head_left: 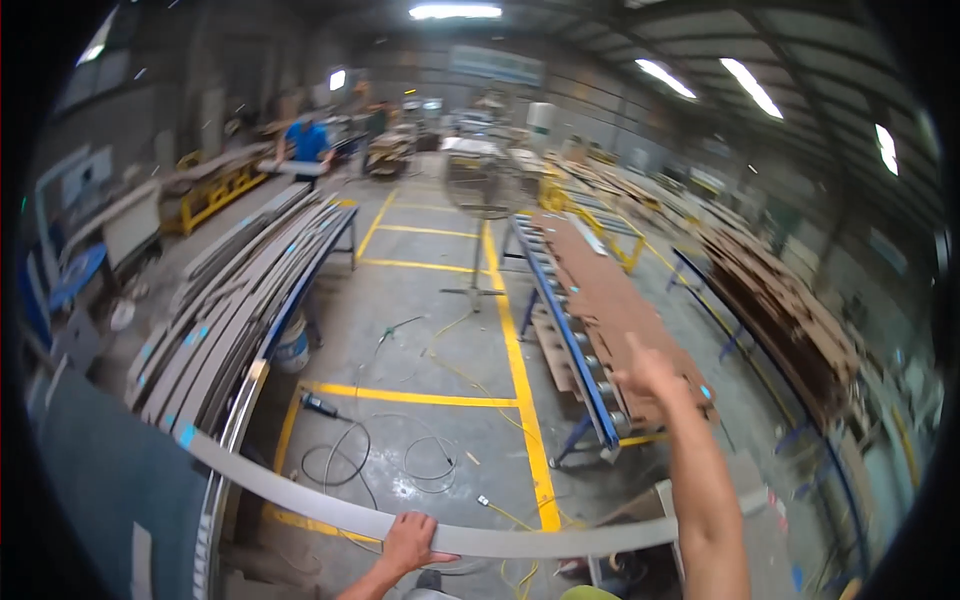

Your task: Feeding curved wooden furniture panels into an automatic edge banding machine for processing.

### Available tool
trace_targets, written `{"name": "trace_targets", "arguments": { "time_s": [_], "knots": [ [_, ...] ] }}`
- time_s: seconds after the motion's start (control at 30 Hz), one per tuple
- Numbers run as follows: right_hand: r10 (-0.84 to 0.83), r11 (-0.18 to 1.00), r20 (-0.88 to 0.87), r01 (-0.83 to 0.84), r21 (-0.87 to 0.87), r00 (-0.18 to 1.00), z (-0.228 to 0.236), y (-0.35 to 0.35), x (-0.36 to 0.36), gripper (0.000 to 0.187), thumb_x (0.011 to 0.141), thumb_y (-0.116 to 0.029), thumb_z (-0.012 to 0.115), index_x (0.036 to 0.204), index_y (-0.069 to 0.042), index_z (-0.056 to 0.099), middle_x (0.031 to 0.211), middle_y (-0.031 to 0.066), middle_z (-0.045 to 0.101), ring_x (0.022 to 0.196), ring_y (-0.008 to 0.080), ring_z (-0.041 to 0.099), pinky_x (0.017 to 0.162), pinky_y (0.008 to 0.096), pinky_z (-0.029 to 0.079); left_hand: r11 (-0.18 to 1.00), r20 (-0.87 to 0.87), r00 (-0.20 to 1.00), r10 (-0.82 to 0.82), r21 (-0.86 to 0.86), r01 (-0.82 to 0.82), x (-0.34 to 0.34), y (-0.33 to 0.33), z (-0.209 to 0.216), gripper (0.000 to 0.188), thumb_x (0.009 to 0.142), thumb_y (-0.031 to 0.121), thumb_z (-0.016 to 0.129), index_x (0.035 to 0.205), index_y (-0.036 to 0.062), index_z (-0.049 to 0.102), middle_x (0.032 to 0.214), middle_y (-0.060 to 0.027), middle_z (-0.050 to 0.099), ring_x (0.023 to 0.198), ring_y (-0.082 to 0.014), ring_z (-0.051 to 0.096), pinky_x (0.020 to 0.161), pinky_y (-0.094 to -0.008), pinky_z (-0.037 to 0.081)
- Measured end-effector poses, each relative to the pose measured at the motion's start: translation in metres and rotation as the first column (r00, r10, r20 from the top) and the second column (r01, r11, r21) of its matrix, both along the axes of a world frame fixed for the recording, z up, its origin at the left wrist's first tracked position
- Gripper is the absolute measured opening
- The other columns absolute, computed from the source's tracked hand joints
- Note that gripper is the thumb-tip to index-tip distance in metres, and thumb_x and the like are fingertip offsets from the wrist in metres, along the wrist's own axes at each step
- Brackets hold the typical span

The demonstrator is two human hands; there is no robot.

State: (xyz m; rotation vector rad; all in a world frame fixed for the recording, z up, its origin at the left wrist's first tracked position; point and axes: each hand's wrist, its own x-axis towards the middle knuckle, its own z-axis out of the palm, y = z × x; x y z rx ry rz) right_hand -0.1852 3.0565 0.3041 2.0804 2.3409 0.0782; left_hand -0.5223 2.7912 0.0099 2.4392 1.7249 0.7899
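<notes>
Pale-grey, long flat strip [500,542] spans the near foreground, left end beside a stack of long grey boards [222,345], right part running beneath the bare right forearm [706,490]. Left grip [410,538]: grasping the strip, fingers across its face. Right grip [648,374]: reached forward, released, digits apart, nothing seen in it; appears before flat brown panels [600,290] on a blue-framed roller conveyor [568,345]. Grey floor [460,345] between carries a dark corded hand tool [319,404]. Beyond, a person in blue [305,140].
</notes>
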Motion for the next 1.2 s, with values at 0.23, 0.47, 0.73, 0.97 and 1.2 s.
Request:
{"name": "trace_targets", "arguments": {
  "time_s": [0.23, 0.47, 0.73, 0.97, 1.2],
  "knots": [
    [0.204, 0.977, -0.385, -0.163, 0.136, 0.900, -0.014, 0.095, -0.082, 0.062, 0.082, -0.024, 0.073, 0.136, -0.006, 0.047, 0.062, 0.0098, 0.062, 0.053, 0.0203, 0.060, 0.049, 0.0372, 0.050, 0.996, 0.047, 0.999, -0.008, -0.085, 0.012, -0.003, 0.006, -0.001, 0.068, 0.068, 0.059, 0.072, 0.101, 0.0013, 0.056, 0.096, -0.0141, 0.058, 0.096, -0.0322, 0.057, 0.092, -0.0431, 0.044],
    [0.277, 0.951, -0.341, -0.307, -0.036, 0.898, -0.222, -0.073, -0.094, 0.036, 0.077, -0.037, 0.074, 0.093, -0.006, 0.072, 0.074, 0.0160, 0.068, 0.067, 0.0334, 0.066, 0.066, 0.0402, 0.052, 0.997, -0.089, 0.995, -0.053, -0.058, 0.048, 0.009, 0.005, -0.027, 0.066, 0.071, 0.057, 0.069, 0.101, 0.0003, 0.053, 0.101, -0.0133, 0.058, 0.106, -0.0297, 0.055, 0.098, -0.0405, 0.040],
    [-0.258, 0.966, -0.401, 0.247, -0.078, 0.879, -0.247, -0.184, 0.004, 0.050, 0.086, -0.053, 0.063, 0.110, -0.009, 0.071, 0.102, 0.0184, 0.070, 0.097, 0.0365, 0.065, 0.087, 0.0422, 0.049, 0.898, 0.073, 0.991, -0.108, -0.421, 0.129, -0.032, 0.025, -0.004, 0.067, 0.082, 0.064, 0.058, 0.078, -0.0028, 0.062, 0.081, -0.0193, 0.064, 0.082, -0.0358, 0.065, 0.076, -0.0433, 0.052],
    [-0.375, 0.918, -0.526, 0.385, -0.096, 0.763, -0.251, -0.194, -0.001, 0.043, 0.083, -0.046, 0.065, 0.096, -0.006, 0.070, 0.086, 0.0190, 0.067, 0.083, 0.0388, 0.063, 0.077, 0.0437, 0.049, 0.849, 0.046, 0.999, -0.021, -0.527, 0.042, -0.030, 0.040, 0.050, 0.070, 0.083, 0.069, 0.055, 0.068, 0.0013, 0.067, 0.065, -0.0190, 0.064, 0.066, -0.0375, 0.066, 0.060, -0.0463, 0.053],
    [-0.223, 0.968, -0.502, 0.131, -0.212, 0.836, -0.202, -0.110, -0.024, 0.088, 0.081, -0.035, 0.072, 0.148, -0.001, 0.027, 0.082, 0.0229, 0.067, 0.078, 0.0383, 0.068, 0.073, 0.0452, 0.052, 0.855, -0.058, 0.997, 0.049, -0.513, -0.072, -0.035, 0.033, 0.023, 0.063, 0.082, 0.068, 0.057, 0.079, 0.0073, 0.073, 0.068, -0.0137, 0.068, 0.067, -0.0342, 0.068, 0.060, -0.0443, 0.053]
  ]
}}
